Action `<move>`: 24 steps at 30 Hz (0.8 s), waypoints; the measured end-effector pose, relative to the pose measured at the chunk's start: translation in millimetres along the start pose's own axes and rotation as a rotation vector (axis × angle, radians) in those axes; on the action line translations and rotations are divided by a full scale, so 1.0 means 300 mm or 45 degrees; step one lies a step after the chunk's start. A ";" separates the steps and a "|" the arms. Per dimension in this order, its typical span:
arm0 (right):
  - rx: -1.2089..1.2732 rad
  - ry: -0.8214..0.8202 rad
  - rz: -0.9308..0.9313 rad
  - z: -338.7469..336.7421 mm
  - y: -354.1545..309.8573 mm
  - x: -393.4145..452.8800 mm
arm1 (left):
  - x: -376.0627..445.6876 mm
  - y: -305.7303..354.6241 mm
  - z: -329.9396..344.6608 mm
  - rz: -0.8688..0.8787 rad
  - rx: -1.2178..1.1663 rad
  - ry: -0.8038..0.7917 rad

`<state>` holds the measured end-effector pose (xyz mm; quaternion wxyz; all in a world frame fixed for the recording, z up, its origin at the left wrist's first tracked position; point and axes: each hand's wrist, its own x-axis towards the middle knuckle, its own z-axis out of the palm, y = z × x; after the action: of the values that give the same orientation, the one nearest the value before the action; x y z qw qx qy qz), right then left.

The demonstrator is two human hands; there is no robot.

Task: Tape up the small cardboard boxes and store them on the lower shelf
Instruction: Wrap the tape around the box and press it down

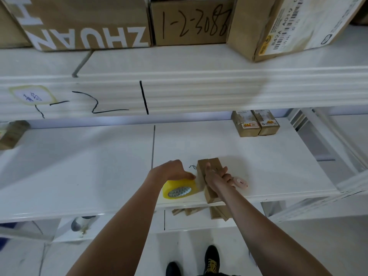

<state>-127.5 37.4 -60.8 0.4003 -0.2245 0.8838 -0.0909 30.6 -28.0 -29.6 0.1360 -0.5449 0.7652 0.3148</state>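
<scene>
Left hand (172, 170) lies palm-down, fingers curled over the top of a yellow tape roll (179, 188), a glossy ring lying tilted on the white shelf (79, 166) near its front edge. Right hand (217, 176) wraps a small cardboard box (209, 166), plain brown, oblong, matte, thumb up along its near face; the box stands just right of the roll, touching it. Pinkish rounded object (241, 182) just right of that hand, can't tell what. Far right on the same shelf, two small labelled boxes (255, 122) side by side. More brown pieces (199, 211) on the lower shelf (199, 224), partly hidden. Large cartons (191, 22) above.
</scene>
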 end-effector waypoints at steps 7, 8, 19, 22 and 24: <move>-0.144 -0.118 -0.070 -0.036 0.002 -0.013 | -0.027 -0.065 0.019 -0.069 0.170 0.129; -0.244 -0.129 -0.098 -0.034 -0.006 -0.017 | -0.029 -0.063 0.018 -0.077 0.164 0.137; -0.307 -0.032 -0.133 -0.039 0.020 -0.028 | -0.049 -0.027 0.032 -0.067 0.287 0.123; -0.264 -0.019 -0.121 -0.044 0.018 -0.048 | -0.049 -0.019 0.033 -0.064 0.312 0.121; -0.199 -0.014 -0.146 -0.056 0.015 -0.051 | -0.048 -0.024 0.030 -0.062 0.285 0.122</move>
<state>-132.5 48.2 -41.0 0.3805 -0.3059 0.8716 -0.0431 41.2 -12.9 -31.0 0.1670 -0.5592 0.7877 0.1975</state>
